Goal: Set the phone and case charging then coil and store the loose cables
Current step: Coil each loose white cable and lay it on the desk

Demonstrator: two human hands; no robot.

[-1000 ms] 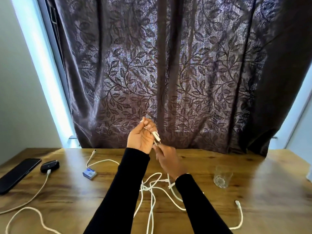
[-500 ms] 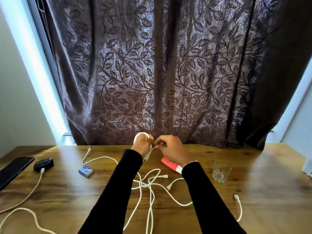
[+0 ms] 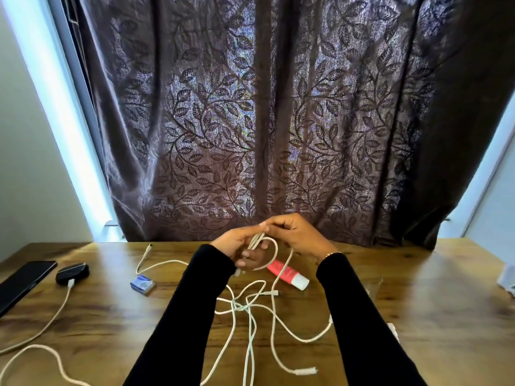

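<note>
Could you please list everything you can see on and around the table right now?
phone: one, black, table's far left
case: one, black, beside phone, cable plugged in
box: one, blue, left of centre
cables: several, white, tangled mid-table
tube: one, red, white cap, under right wrist
table: one, wooden
curtain: one, dark, leaf-patterned, behind
left hand: holds cable loops
right hand: pinches the cable

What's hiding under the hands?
A pink tube lies on the table, partly under the white cable both hands hold. Its far end is covered by the left hand.
</note>
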